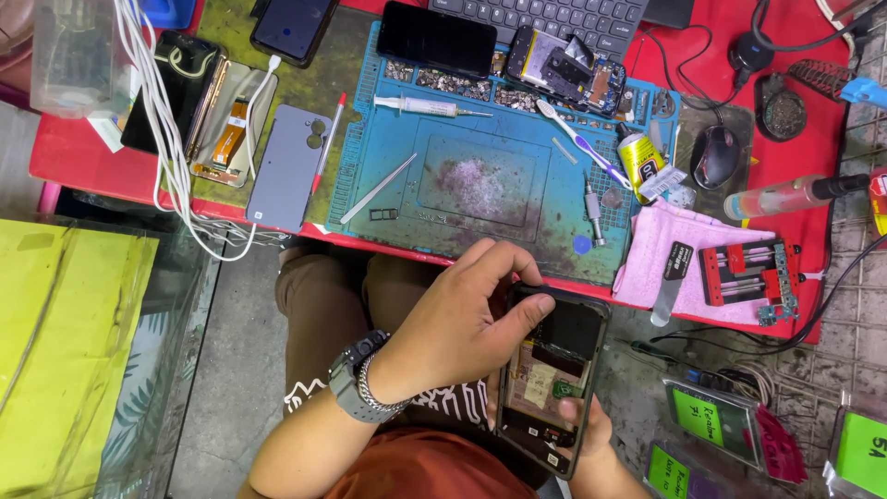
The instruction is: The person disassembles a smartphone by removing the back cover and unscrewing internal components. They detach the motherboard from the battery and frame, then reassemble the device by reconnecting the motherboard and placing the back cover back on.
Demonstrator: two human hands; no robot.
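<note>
- Gripping from above, the left hand (462,314) was closed on the top end of an opened phone (552,374), fingers curled over its upper edge.
- The right hand (584,427) was clamped beneath the phone's lower end, a fingertip showing over its right side.
- The phone was held over the lap, just off the desk's (83,152) near edge, its back removed and inner parts exposed.
- A blue work mat (370,129) was laid along the near edge, with tweezers (377,189), a syringe (427,106) and a toothbrush (580,143) spread upon it; its middle was left bare but stained.
- A grey phone back (288,166) was placed just beside the mat's left edge.
- At the near right corner a pink cloth (651,249) carried a red clamp (747,273).
- Little open room was left at the desk's edges; the freest space was seen between desk and lap.
</note>
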